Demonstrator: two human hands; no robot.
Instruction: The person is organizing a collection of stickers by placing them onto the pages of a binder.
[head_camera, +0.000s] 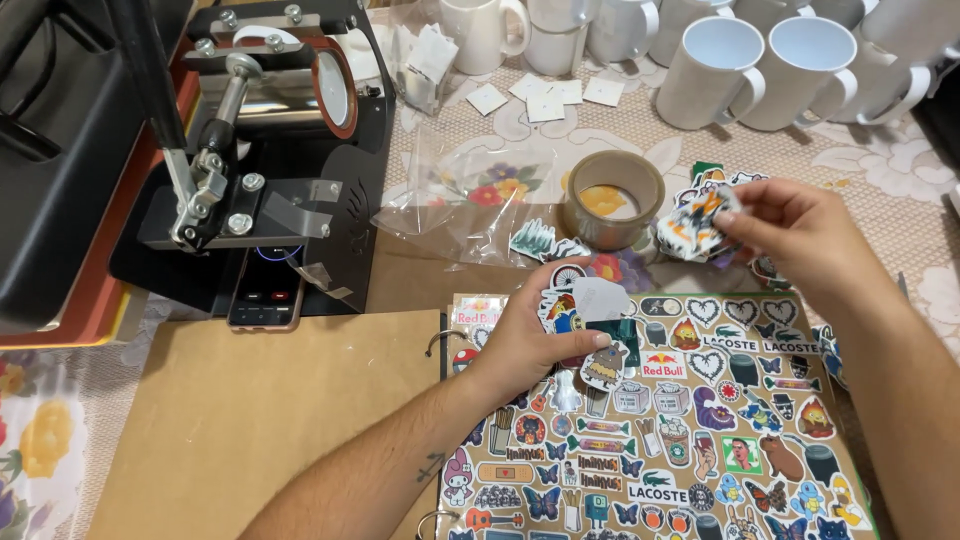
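My left hand (535, 335) rests on a ring binder page covered with many small colourful stickers (690, 420), its fingers pinching a small stack of loose stickers (592, 310) at the page's upper left. My right hand (800, 232) is raised above the page's top right corner and grips another bunch of stickers (692, 222) fanned between thumb and fingertips. A roll of clear tape (612, 198) stands on the table just left of that bunch.
A black mug heat press (270, 130) sits at the upper left, with a phone (265, 290) in front of it. Several white mugs (710, 70) line the back. Clear plastic bags (470, 195) and small white paper squares (545, 100) lie on the floral tablecloth. Brown paper (260, 410) covers the near left.
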